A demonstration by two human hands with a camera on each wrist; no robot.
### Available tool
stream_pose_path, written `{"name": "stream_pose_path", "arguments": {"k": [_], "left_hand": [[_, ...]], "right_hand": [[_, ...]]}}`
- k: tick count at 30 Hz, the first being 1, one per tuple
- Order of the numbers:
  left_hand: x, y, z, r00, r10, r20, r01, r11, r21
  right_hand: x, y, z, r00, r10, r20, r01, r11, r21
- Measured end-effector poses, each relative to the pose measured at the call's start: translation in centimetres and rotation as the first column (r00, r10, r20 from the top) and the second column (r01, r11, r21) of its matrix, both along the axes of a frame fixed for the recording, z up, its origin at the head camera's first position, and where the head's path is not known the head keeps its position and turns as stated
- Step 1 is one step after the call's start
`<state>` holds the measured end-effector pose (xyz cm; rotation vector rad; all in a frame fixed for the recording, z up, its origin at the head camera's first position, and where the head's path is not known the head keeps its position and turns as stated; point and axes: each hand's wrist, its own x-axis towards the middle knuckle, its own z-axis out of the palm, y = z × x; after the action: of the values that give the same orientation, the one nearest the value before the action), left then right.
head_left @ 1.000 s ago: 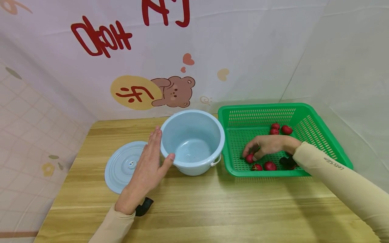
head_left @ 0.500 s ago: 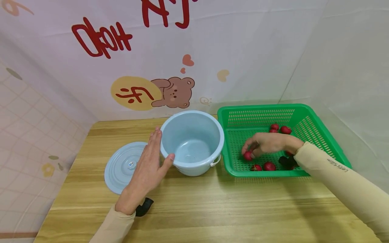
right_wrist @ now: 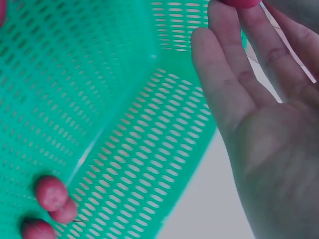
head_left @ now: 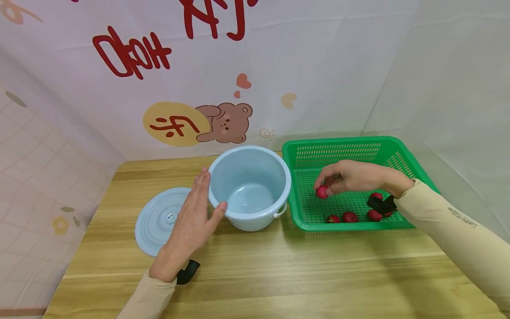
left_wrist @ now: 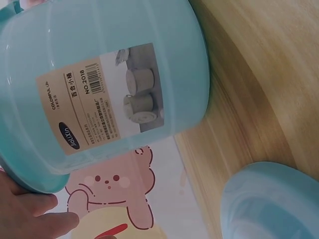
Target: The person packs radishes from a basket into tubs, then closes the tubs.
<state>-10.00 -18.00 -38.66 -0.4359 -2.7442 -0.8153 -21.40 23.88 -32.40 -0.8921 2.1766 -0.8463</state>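
Note:
My right hand (head_left: pixel 356 177) pinches a small red radish (head_left: pixel 322 192) between thumb and fingertips, over the left part of the green basket (head_left: pixel 296 208). In the right wrist view only the radish's lower edge (right_wrist: pixel 244 2) shows, at the top. My left hand (head_left: pixel 190 221) lies with straight fingers against the left rim of the light blue bucket (head_left: pixel 249 221), thumb apart. The left wrist view shows these fingers at the rim and a label (left_wrist: pixel 99 99) on the bucket's side. Inside, the bucket holds nothing. Several more radishes (head_left: pixel 350 216) lie along the basket's near side.
A light blue lid (head_left: pixel 153 226) lies on the wooden table (head_left: pixel 255 274) left of the bucket, partly behind my left hand. Bucket and basket stand side by side, close together. A printed cloth wall (head_left: pixel 318 66) rises behind the table. A white handle (head_left: pixel 280 211) hangs at the bucket's right.
My right hand has picked up the radish and raised it from the basket floor, bringing it slightly back and left. The left hand stays at the bucket's rim.

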Motion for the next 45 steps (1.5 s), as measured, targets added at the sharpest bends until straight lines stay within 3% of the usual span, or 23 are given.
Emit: {"name": "stream_pose_path", "arguments": {"k": [11,19,29,38,42,45], "left_hand": [[-0.1,0.0,-0.2,1.0,0.006,-0.028,-0.005,1.0,0.008],[-0.1,0.1,-0.2,1.0,0.01,-0.006,-0.01,1.0,0.006],[-0.4,0.4,-0.4,1.0,0.01,-0.01,-0.01,1.0,0.023],[-0.4,0.4,-0.7,0.999,0.007,-0.037,-0.005,0.999,0.043],[-0.2,0.4,-0.7,0.999,0.008,-0.035,-0.006,0.999,0.05],[-0.1,0.3,-0.7,0.999,0.013,-0.036,-0.011,0.999,0.053]], "right_hand": [[1.3,-0.7,2.7,0.983,0.048,-0.175,-0.069,0.991,-0.115],[3.6,-1.9,3.7,0.947,-0.041,-0.32,-0.029,0.977,-0.212],[5.9,-4.6,4.1,0.901,-0.191,-0.39,0.0,0.898,-0.44],[7.6,-7.3,3.1,0.857,-0.352,-0.377,0.108,0.837,-0.536],[8.3,-8.4,2.3,0.819,-0.379,-0.431,0.093,0.829,-0.552],[8.6,-9.3,1.6,0.771,-0.401,-0.494,0.074,0.828,-0.556]]}}
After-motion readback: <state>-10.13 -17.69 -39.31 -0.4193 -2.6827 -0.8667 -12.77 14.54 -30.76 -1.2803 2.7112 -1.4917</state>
